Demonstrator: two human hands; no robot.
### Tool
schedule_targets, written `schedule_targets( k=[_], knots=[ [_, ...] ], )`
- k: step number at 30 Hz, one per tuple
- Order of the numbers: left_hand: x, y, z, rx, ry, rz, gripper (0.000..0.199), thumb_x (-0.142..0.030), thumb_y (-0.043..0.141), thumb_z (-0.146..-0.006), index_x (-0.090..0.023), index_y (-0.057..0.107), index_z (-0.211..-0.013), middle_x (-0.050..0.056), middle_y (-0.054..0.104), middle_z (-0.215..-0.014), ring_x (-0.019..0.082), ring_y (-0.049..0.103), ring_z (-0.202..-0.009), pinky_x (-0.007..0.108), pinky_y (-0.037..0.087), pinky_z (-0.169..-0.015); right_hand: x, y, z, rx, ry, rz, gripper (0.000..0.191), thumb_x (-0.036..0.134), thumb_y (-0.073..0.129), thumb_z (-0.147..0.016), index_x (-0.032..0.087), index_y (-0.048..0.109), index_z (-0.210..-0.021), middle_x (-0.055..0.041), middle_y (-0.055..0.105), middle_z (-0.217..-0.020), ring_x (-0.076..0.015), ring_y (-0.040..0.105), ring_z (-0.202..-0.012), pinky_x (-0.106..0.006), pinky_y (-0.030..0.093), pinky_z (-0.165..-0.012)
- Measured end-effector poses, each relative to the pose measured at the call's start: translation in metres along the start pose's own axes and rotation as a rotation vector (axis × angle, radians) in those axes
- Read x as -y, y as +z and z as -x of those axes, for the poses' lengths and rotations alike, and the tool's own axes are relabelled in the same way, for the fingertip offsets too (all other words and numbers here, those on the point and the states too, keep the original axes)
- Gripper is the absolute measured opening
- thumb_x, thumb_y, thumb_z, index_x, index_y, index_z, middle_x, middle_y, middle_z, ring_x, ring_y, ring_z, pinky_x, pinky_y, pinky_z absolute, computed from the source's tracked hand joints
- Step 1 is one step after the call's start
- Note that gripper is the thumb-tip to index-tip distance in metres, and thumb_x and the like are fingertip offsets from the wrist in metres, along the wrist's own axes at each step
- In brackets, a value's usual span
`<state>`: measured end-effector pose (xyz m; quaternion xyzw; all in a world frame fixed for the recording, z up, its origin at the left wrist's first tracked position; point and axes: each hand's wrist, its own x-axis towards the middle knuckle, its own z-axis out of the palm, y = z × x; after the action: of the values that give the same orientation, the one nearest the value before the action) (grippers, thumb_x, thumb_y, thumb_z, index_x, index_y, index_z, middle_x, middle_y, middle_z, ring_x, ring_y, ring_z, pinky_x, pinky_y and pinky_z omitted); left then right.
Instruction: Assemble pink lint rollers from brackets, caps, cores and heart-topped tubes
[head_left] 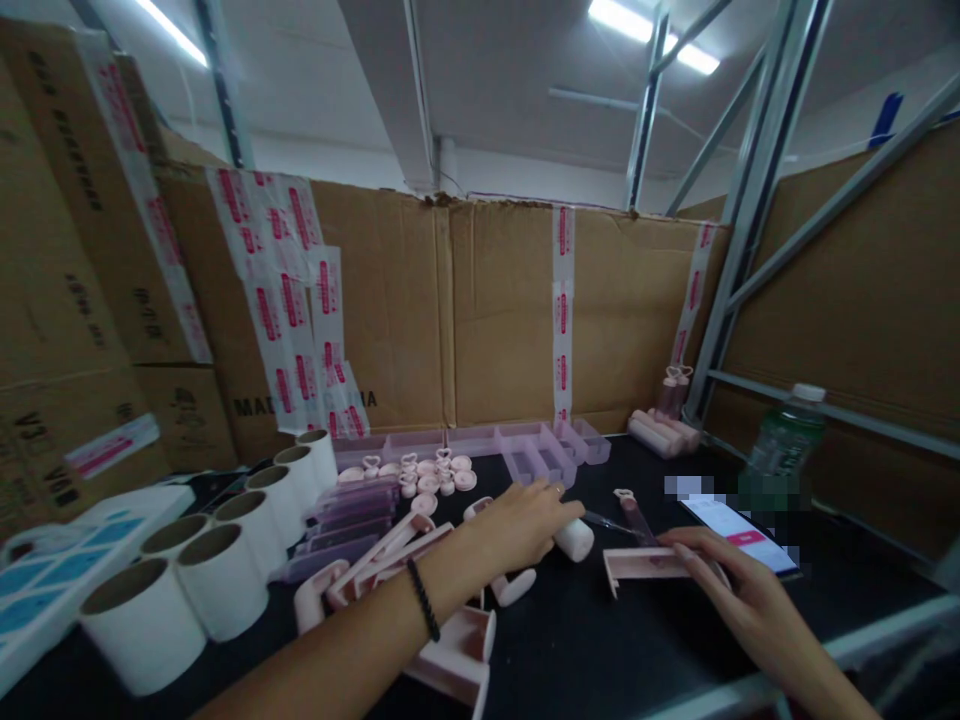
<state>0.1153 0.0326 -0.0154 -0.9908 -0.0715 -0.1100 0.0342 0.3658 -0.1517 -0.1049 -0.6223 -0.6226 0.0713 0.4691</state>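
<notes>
My right hand [739,580] pinches a long, open pale pink plastic shell [649,564] between thumb and fingers, held level above the black tabletop. Reaching across the middle, my left hand [532,520] has its fingers curled downward, and what lies under them is hidden. Against those fingers is a small white cylinder [576,540]. A thin shiny strip [609,522] points right from the fingertips. Beyond the shell lies a clear mauve tube with a heart-shaped loop [634,515]. More pink shells [457,645] are heaped under my left forearm.
White cardboard-cored rolls [142,625] stand at left. Purple translucent sleeves [349,515], pink heart-topped caps [427,475] and a lilac divided tray [517,440] lie farther back. A phone [739,530] and a bottle [784,445] are at right. Cardboard [495,320] walls the back.
</notes>
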Motion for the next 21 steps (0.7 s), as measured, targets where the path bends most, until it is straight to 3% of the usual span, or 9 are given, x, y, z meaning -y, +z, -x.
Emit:
schedule_targets(
  k=[6,10,13,15,18,21],
  knots=[
    [0.009,-0.032,0.017,-0.174,-0.143,0.114,0.044,-0.017,0.070,-0.082,-0.024,0.056,-0.123,0.006,0.059,-0.117,0.026,0.057,-0.112,0.037,0.048,-0.095,-0.004,0.005,-0.003,0.112,-0.060,0.031,0.027,0.040,0.045,-0.110,0.025,0.064,-0.122,-0.0055,0.062,-0.120,-0.0236,0.059,-0.111,-0.033,0.047,-0.095],
    [0.013,-0.053,0.044,-0.275,-0.264,0.170,0.044,-0.019,0.068,-0.081,-0.026,0.057,-0.123,0.005,0.059,-0.112,0.025,0.060,-0.106,0.037,0.050,-0.091,0.012,0.008,-0.013,0.049,-0.122,0.094,0.025,0.037,0.048,-0.108,0.028,0.061,-0.127,-0.0053,0.056,-0.128,-0.0245,0.054,-0.120,-0.037,0.044,-0.102],
    [0.012,-0.063,0.064,-0.301,-0.309,0.170,0.045,-0.020,0.066,-0.081,-0.026,0.057,-0.124,0.005,0.061,-0.113,0.025,0.061,-0.104,0.040,0.049,-0.091,0.050,0.016,-0.030,-0.011,-0.172,0.118,0.031,0.036,0.049,-0.108,0.033,0.053,-0.139,-0.0032,0.051,-0.137,-0.0233,0.050,-0.127,-0.038,0.041,-0.107],
    [0.012,-0.067,0.074,-0.301,-0.330,0.156,0.045,-0.019,0.066,-0.081,-0.025,0.057,-0.125,0.005,0.063,-0.114,0.027,0.061,-0.106,0.043,0.048,-0.092,0.086,0.028,-0.047,-0.025,-0.227,0.063,0.035,0.034,0.052,-0.106,0.033,0.052,-0.141,-0.0023,0.054,-0.134,-0.0208,0.056,-0.118,-0.034,0.048,-0.100],
    [0.012,-0.069,0.085,-0.296,-0.357,0.115,0.048,-0.019,0.066,-0.079,-0.025,0.057,-0.126,0.006,0.067,-0.115,0.029,0.062,-0.106,0.047,0.049,-0.092,0.137,0.050,-0.075,0.075,-0.327,-0.190,0.042,0.024,0.059,-0.101,0.028,0.055,-0.143,-0.0038,0.055,-0.136,-0.0188,0.060,-0.111,-0.029,0.054,-0.091],
    [0.017,-0.065,0.096,-0.333,-0.375,0.083,0.052,-0.018,0.068,-0.077,-0.022,0.058,-0.128,0.010,0.067,-0.123,0.031,0.063,-0.110,0.051,0.049,-0.095,0.166,0.072,-0.102,0.141,-0.373,-0.293,0.042,0.018,0.064,-0.097,0.026,0.062,-0.138,-0.0023,0.061,-0.130,-0.0172,0.061,-0.111,-0.025,0.053,-0.092]
  ],
)
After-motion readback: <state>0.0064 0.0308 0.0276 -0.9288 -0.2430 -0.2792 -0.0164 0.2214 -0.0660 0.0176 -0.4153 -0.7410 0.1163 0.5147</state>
